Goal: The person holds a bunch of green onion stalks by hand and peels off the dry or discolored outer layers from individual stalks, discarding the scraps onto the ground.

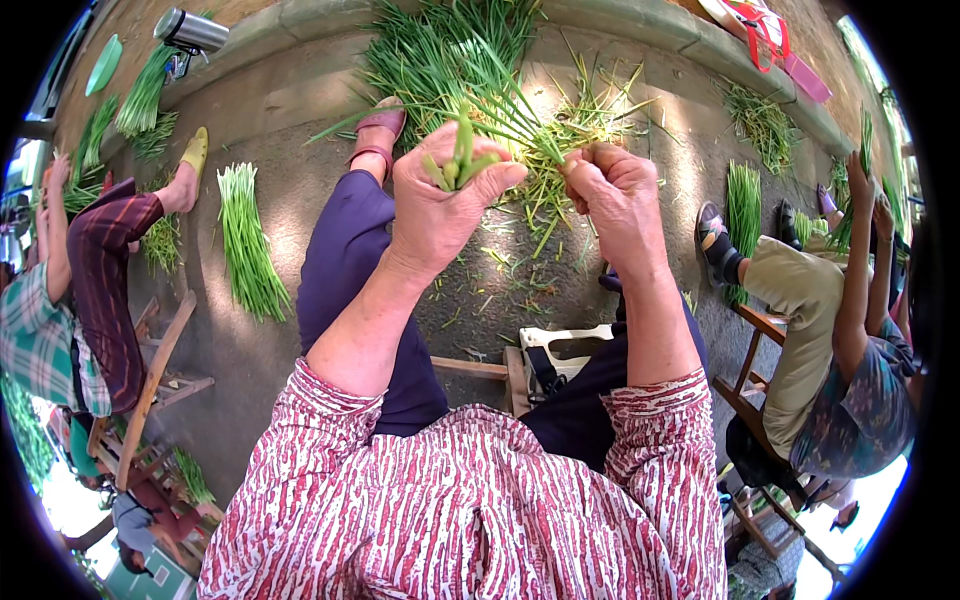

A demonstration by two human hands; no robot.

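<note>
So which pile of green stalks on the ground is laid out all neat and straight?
The tidy row of green stalks left of the purple trouser leg; the heap of green stalks beyond the hands is tangled and scattered.

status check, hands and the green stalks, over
Left hand shut on bunch of green stalks. Right hand pinching the leaves. Loose pile beyond; nothing in the way.

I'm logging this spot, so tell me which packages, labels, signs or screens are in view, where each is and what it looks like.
No packages, labels, signs or screens show.
Closest is a metal flask, top left on the stone ledge: silver cylinder lying on its side.
The left hand and right hand hold green stalks.
</note>
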